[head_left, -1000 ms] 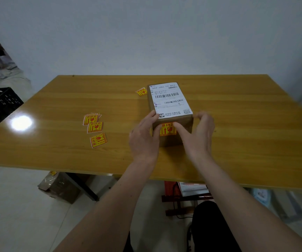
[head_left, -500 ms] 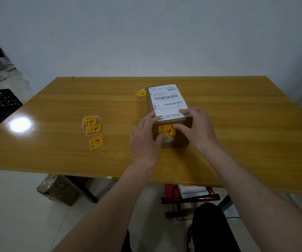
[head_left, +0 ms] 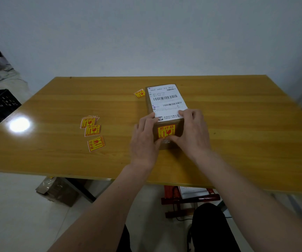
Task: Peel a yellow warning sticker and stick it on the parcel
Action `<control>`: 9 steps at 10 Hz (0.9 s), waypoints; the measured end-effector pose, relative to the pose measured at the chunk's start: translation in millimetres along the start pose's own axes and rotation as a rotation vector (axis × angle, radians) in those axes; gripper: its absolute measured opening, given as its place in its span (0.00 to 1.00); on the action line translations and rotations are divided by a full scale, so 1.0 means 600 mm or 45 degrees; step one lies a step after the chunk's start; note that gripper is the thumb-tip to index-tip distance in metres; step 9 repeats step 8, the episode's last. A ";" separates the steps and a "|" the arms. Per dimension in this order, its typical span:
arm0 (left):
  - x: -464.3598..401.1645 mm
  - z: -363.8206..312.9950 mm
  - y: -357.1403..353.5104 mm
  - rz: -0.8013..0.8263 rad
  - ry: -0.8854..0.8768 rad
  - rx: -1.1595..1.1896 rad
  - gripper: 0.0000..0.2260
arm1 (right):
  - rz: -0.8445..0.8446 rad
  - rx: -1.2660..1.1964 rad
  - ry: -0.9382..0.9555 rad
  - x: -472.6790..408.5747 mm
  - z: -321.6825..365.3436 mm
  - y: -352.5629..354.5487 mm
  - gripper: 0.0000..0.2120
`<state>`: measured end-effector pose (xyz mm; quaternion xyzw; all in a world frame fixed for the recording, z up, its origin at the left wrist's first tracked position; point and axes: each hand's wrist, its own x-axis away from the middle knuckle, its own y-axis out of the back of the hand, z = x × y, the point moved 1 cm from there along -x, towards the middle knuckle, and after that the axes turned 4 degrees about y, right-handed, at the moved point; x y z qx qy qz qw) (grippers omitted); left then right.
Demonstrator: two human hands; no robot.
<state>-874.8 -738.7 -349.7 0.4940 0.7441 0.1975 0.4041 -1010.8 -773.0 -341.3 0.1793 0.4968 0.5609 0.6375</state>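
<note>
Left hand: fingers clasp the parcel, thumb at its yellow sticker.
Right hand: the same, opposite side.
Spare stickers: four visible on the bench beside the parcel.

One parcel, one table, two hands, one sticker on the parcel, and four loose stickers, perhaps more since one looks stacked.

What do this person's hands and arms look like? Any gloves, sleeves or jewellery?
Both the left hand and the right hand are bare: no gloves, and no rings, watch or bracelet can be seen. The forearms are uncovered too, with no sleeve in view right down to the bottom edge of the picture. Dark clothing shows below, between the arms.
</note>
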 end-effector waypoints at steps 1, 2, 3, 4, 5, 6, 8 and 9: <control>-0.001 0.000 0.002 0.011 -0.010 0.000 0.27 | 0.004 0.018 -0.007 0.001 0.002 -0.003 0.39; -0.006 0.002 0.005 0.032 0.001 0.009 0.26 | 0.059 -0.031 0.022 -0.003 -0.007 0.008 0.35; -0.016 0.012 0.007 0.074 -0.004 0.108 0.25 | 0.123 -0.072 0.031 -0.006 -0.012 0.016 0.31; -0.029 0.018 0.020 0.133 -0.044 0.133 0.24 | 0.143 -0.088 0.010 -0.004 -0.006 0.016 0.30; -0.043 0.027 0.034 0.157 -0.030 0.132 0.24 | 0.148 -0.096 -0.004 -0.004 0.010 0.011 0.26; -0.055 0.033 0.047 0.179 0.024 0.101 0.23 | 0.163 -0.118 -0.035 -0.007 0.028 0.014 0.22; -0.042 0.027 0.078 0.061 0.116 -0.046 0.25 | 0.202 -0.125 -0.052 -0.007 0.016 0.039 0.21; -0.042 0.027 0.078 0.061 0.116 -0.046 0.25 | 0.202 -0.125 -0.052 -0.007 0.016 0.039 0.21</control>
